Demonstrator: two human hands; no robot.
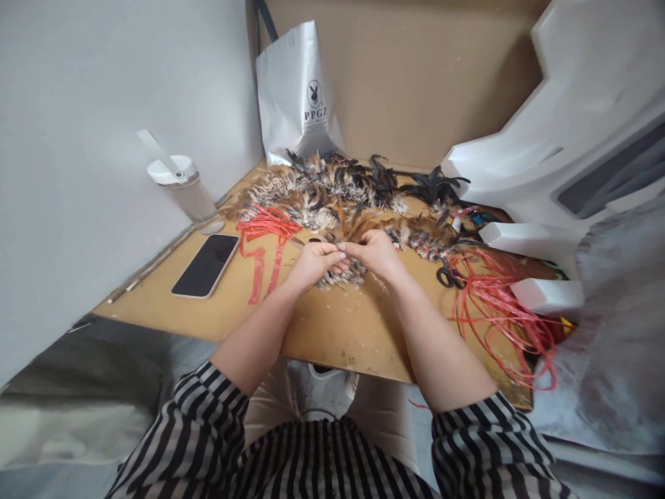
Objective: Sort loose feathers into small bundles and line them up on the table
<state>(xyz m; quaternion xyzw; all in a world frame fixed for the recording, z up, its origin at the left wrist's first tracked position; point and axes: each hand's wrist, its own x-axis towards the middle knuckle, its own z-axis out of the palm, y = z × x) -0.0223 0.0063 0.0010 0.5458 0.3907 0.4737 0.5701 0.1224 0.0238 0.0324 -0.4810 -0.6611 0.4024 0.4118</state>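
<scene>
My left hand point(316, 265) and my right hand point(375, 251) meet above the middle of the table point(337, 326), fingertips pinched together. A bunch of brown feathers point(354, 223) fans upward from between my fingers. The lower ends of the bunch are hidden by my hands. Under and just in front of my hands lies a pale, fluffy clump of feathers point(343, 276). Behind them, a large heap of brown, cream and black feathers point(312, 187) spreads across the table. Another row of feathers point(423, 234) runs to the right of my right hand.
Red plastic strips point(267, 223) lie left, beside a phone point(206, 266) and a lidded cup point(184, 190). Black scissors point(451, 276) and a tangle of red strips point(493, 305) are on the right. A silver bag point(291, 90) stands behind; a white moulded object point(519, 138) rises at right.
</scene>
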